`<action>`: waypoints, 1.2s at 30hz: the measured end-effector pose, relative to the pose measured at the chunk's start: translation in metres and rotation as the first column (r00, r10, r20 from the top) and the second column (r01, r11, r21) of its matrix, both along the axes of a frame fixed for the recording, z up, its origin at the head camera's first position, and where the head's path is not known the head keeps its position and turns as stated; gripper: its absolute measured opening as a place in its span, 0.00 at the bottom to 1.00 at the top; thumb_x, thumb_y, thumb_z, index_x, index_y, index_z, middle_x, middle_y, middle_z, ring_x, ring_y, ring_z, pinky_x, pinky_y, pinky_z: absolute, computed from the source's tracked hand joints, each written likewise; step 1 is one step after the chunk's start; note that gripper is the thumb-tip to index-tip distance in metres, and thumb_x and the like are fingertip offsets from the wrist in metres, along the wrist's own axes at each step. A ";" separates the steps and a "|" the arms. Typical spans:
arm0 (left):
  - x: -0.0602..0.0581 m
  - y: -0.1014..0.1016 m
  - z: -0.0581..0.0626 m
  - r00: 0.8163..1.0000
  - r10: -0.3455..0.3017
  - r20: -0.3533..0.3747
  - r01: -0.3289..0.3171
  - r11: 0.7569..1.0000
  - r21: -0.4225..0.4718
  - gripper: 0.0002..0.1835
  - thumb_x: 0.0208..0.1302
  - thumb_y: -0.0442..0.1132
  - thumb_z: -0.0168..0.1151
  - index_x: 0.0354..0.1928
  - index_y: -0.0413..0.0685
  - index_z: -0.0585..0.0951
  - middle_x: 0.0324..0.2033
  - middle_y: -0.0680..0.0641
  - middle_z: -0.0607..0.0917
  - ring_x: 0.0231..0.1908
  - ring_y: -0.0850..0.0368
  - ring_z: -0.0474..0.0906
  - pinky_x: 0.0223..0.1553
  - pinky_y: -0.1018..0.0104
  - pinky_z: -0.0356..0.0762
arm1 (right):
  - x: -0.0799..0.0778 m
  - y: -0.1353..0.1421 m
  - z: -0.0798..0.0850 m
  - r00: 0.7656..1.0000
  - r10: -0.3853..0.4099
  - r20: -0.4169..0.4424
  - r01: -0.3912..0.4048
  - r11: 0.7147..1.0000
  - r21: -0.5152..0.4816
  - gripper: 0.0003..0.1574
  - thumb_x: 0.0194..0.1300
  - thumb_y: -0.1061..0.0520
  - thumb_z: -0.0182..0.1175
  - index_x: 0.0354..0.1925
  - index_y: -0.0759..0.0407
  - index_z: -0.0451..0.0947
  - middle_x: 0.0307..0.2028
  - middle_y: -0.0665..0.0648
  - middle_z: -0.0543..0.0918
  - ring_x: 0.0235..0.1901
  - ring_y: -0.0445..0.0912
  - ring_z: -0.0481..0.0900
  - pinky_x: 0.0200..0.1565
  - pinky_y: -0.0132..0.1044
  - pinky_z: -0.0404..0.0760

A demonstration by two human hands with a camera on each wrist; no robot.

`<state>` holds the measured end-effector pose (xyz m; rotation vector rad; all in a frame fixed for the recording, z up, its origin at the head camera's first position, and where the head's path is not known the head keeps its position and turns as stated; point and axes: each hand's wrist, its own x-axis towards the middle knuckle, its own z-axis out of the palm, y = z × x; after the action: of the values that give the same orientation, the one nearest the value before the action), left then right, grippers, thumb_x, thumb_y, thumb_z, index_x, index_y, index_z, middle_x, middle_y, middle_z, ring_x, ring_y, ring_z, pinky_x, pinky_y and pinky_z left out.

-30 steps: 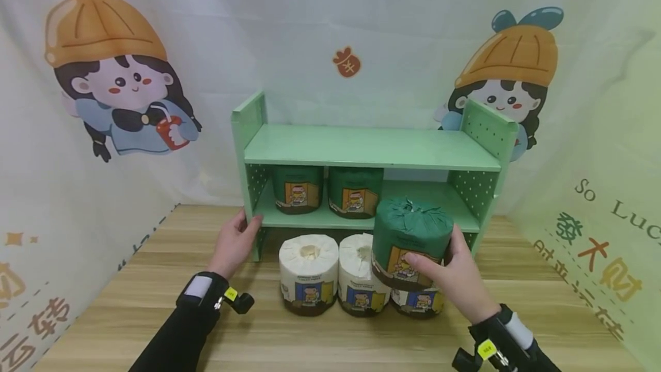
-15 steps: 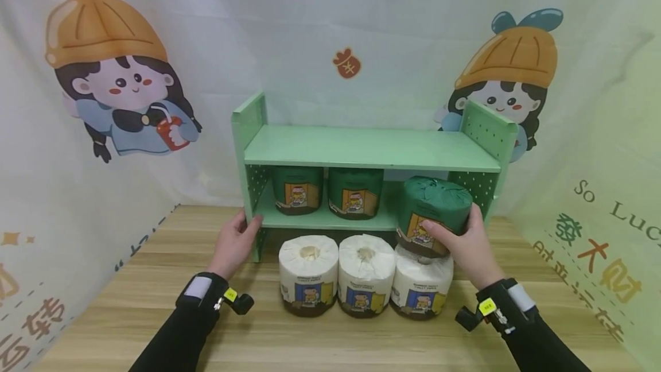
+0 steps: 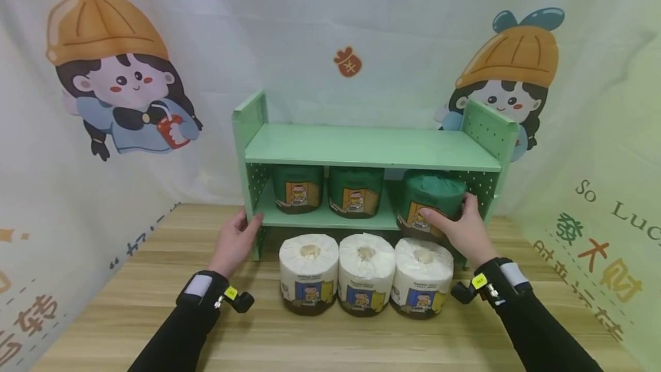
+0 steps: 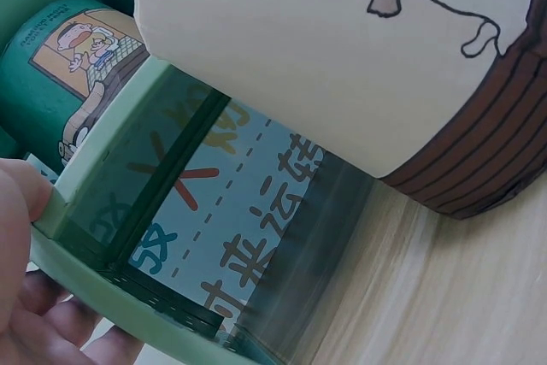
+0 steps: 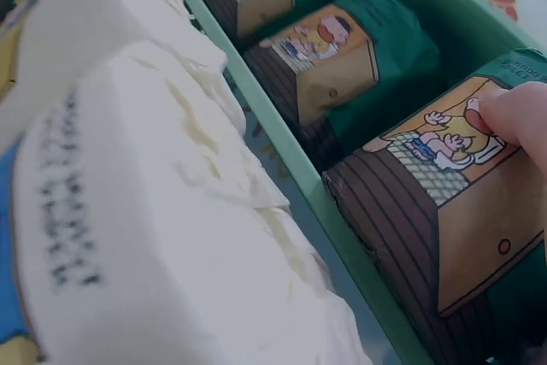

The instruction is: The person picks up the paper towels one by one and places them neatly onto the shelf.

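Note:
My right hand (image 3: 467, 231) grips a green-wrapped toilet roll (image 3: 432, 191) at the right end of the middle shelf, thumb on its printed front. In the right wrist view that toilet roll (image 5: 461, 203) overlaps the shelf's front edge (image 5: 282, 138). Two more green toilet rolls, one at the left (image 3: 298, 191) and one at the centre (image 3: 356, 194), stand upright on the same level. My left hand (image 3: 234, 243) holds the left side panel of the green shelf unit (image 3: 372, 145); in the left wrist view its thumb and fingers (image 4: 30, 190) lie on either side of the panel.
Three white-wrapped toilet rolls stand in a row before the shelf: left (image 3: 308, 274), middle (image 3: 365, 274) and right (image 3: 422, 277). All sit on the wooden table (image 3: 320, 343). A printed cloth (image 3: 403, 45) hangs behind and around the sides.
My right hand has carried the green toilet roll right and back, from over the white rolls into the middle shelf's right end. My left hand has stayed on the side panel.

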<state>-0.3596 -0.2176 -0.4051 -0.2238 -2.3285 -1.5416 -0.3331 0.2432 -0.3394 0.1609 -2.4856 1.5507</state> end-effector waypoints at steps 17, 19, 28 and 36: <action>0.001 0.002 0.002 1.000 0.014 0.013 -0.013 1.000 -0.011 0.26 0.78 0.52 0.50 0.70 0.47 0.69 0.61 0.41 0.75 0.58 0.48 0.70 0.57 0.43 0.72 | -0.027 0.004 0.003 0.997 -0.020 -0.077 0.025 0.997 0.070 0.68 0.64 0.33 0.63 0.75 0.64 0.31 0.69 0.72 0.54 0.66 0.61 0.55 0.65 0.61 0.58; 0.000 0.002 0.002 1.000 0.011 0.012 -0.011 1.000 -0.008 0.26 0.78 0.52 0.50 0.70 0.47 0.69 0.61 0.41 0.75 0.58 0.48 0.70 0.57 0.43 0.71 | -0.029 0.005 0.002 0.996 -0.024 -0.085 0.032 0.995 0.096 0.67 0.65 0.32 0.61 0.76 0.65 0.33 0.69 0.72 0.55 0.66 0.62 0.55 0.65 0.61 0.58; -0.001 0.001 0.001 1.000 -0.001 -0.001 0.001 1.000 -0.005 0.26 0.78 0.52 0.50 0.70 0.47 0.69 0.61 0.41 0.75 0.58 0.49 0.70 0.57 0.43 0.72 | -0.035 0.004 0.000 0.989 -0.013 -0.145 0.038 0.985 0.170 0.57 0.70 0.33 0.56 0.76 0.64 0.41 0.66 0.71 0.61 0.64 0.63 0.59 0.63 0.62 0.62; 0.001 0.001 0.001 1.000 0.005 -0.007 -0.005 1.000 0.001 0.25 0.78 0.51 0.51 0.70 0.47 0.69 0.61 0.40 0.75 0.58 0.48 0.71 0.56 0.44 0.72 | -0.031 0.000 -0.004 0.977 -0.006 -0.213 0.036 0.990 0.137 0.55 0.70 0.37 0.59 0.74 0.66 0.46 0.65 0.71 0.62 0.63 0.62 0.62 0.61 0.61 0.66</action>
<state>-0.3590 -0.2170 -0.4042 -0.2230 -2.3212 -1.5374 -0.3639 0.2435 -0.3436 0.3041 -2.4174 1.2766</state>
